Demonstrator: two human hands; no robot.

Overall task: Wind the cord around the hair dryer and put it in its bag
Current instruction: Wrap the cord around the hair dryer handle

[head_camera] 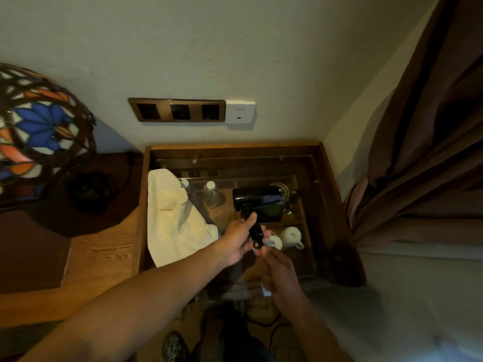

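Hair dryer [257, 195] barrel crosswise, handle down

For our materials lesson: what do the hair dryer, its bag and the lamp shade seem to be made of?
Hair dryer: probably glossy black plastic, given its highlights. Bag: likely soft cream cloth, since it creases. Lamp shade: seemingly stained glass, coloured panes in dark seams.

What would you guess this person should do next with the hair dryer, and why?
Probably start the first loop of cord around the handle. The left hand grips the black hair dryer by its handle, above the glass-topped table. The right hand sits just below, where the cord leaves the handle. The handle looks bare, and the white bag lies beside it.
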